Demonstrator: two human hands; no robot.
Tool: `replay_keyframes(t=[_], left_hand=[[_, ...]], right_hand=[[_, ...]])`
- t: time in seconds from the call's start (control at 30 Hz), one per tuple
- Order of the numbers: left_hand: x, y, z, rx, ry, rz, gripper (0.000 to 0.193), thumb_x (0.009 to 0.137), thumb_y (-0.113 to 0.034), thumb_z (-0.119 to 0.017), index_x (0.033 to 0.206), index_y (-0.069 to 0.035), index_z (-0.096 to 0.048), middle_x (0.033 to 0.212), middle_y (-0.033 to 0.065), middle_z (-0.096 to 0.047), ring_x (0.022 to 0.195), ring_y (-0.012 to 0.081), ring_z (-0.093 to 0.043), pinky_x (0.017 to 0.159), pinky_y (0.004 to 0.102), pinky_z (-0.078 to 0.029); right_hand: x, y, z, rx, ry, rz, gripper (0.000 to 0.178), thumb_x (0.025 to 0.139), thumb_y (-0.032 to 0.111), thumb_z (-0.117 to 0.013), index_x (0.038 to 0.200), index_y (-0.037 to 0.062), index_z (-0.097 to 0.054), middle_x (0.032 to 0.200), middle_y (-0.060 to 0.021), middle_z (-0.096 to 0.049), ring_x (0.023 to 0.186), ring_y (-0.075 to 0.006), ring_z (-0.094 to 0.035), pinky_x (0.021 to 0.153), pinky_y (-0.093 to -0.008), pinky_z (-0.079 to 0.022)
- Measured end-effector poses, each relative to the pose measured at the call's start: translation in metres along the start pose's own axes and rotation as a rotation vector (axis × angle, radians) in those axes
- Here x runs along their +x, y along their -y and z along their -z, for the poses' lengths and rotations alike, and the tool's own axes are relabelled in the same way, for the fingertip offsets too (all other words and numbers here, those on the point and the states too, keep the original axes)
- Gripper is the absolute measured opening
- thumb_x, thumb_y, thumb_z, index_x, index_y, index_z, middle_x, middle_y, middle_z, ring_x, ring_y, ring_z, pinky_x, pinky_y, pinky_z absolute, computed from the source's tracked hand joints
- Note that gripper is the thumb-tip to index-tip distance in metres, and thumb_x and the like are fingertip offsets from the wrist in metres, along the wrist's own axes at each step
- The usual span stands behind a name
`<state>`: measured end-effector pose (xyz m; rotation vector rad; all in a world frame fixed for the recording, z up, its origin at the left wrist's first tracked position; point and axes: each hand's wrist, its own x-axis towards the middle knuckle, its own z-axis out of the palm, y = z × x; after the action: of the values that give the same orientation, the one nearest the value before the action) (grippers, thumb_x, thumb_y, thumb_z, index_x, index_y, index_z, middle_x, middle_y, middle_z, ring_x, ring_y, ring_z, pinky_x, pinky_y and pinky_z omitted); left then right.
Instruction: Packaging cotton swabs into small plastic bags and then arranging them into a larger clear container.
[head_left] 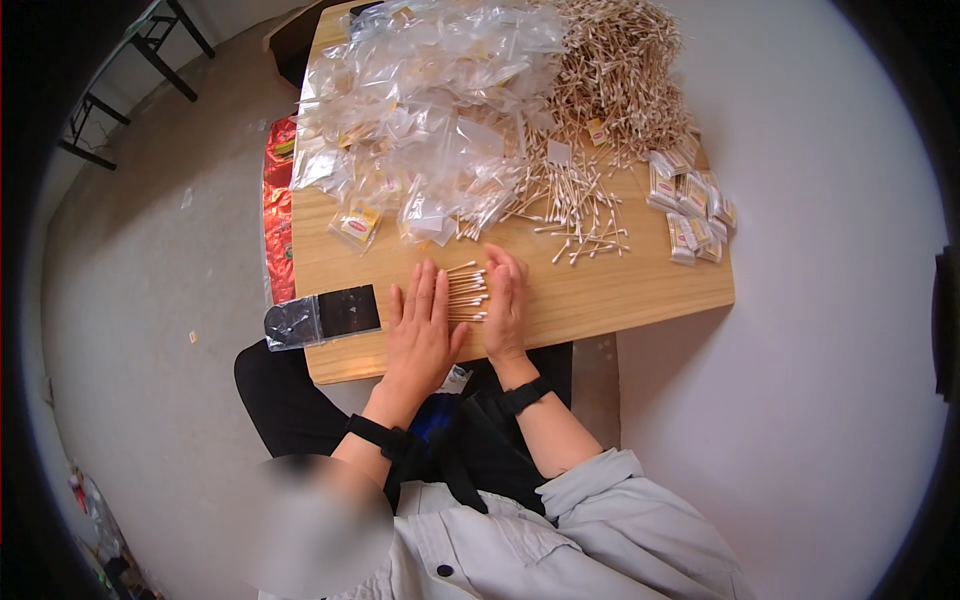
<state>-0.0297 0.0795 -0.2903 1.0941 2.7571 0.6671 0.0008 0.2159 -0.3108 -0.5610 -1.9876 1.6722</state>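
Note:
A small row of cotton swabs [466,292] lies side by side on the wooden table [620,290], white tips toward the right. My left hand [418,325] rests flat over their left ends, fingers stretched out and thumb apart. Beside the tips at the right stands my right hand [507,305], on its edge with fingers slightly bent and nothing visible gripped in it. My left hand hides part of the sticks. Just left of it is a flat black piece [349,310] with a clear plastic bag [292,323] at its end.
Clear plastic bags [430,80] heap across the far left of the table. A large swab pile [620,75] fills the far right, with loose swabs [580,210] nearer. Filled packets [692,215] sit at the right edge. A red package [279,215] lies beside the table's left side.

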Motion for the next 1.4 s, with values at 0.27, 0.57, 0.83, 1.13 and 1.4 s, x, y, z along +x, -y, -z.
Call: replay_keyframes(t=[0.27,0.57,0.83,1.13,1.4], left_hand=[[0.009,-0.001,0.005,-0.156,-0.078,-0.059,0.076,0.083,-0.019,-0.068,0.147,0.002,-0.031,0.149,0.0179,-0.036,0.142,0.0330,-0.031,0.117,0.0497,-0.022],[-0.010,0.003,0.012,-0.152,-0.047,-0.034,0.093,0.077,-0.025,-0.075,0.149,0.003,-0.024,0.154,0.0215,-0.027,0.145,0.0364,-0.024,0.118,0.0491,-0.019],[-0.016,-0.002,-0.011,0.052,-0.046,0.000,0.091,0.085,-0.040,-0.065,0.151,0.005,-0.020,0.159,0.0242,-0.016,0.148,0.0368,-0.016,0.119,0.0479,-0.016],[-0.021,-0.009,-0.007,0.023,0.017,0.040,0.097,0.083,-0.049,-0.065,0.151,0.004,-0.021,0.158,0.0250,-0.017,0.149,0.0375,-0.014,0.119,0.0499,-0.014],[-0.023,-0.010,-0.011,0.100,0.014,0.009,0.100,0.078,-0.055,-0.067,0.150,0.002,-0.026,0.159,0.0209,-0.020,0.149,0.0344,-0.017,0.119,0.0494,-0.014]], right_hand=[[0.004,-0.003,0.002,0.312,-0.067,-0.091,0.046,0.107,0.035,-0.031,0.130,-0.0009,-0.049,0.124,-0.0106,-0.049,0.117,-0.0201,-0.053,0.107,-0.0356,-0.040],[-0.015,0.004,0.008,0.271,-0.065,-0.082,0.049,0.107,0.037,-0.031,0.133,-0.0016,-0.045,0.131,-0.0127,-0.045,0.127,-0.0226,-0.045,0.113,-0.0380,-0.032],[-0.020,0.008,-0.022,0.209,-0.017,-0.009,0.052,0.105,0.037,-0.033,0.136,-0.0040,-0.042,0.135,-0.0156,-0.043,0.128,-0.0256,-0.042,0.113,-0.0387,-0.030],[0.003,-0.001,0.035,-0.293,-0.277,0.050,0.038,0.093,0.016,-0.062,0.126,0.0008,-0.050,0.104,-0.0124,-0.054,0.098,-0.0234,-0.055,0.085,-0.0343,-0.047],[0.043,0.002,0.087,-0.884,-0.275,0.036,0.021,0.082,0.019,-0.074,0.094,0.0084,-0.061,0.089,-0.0078,-0.059,0.079,-0.0264,-0.060,0.068,-0.0414,-0.049]])
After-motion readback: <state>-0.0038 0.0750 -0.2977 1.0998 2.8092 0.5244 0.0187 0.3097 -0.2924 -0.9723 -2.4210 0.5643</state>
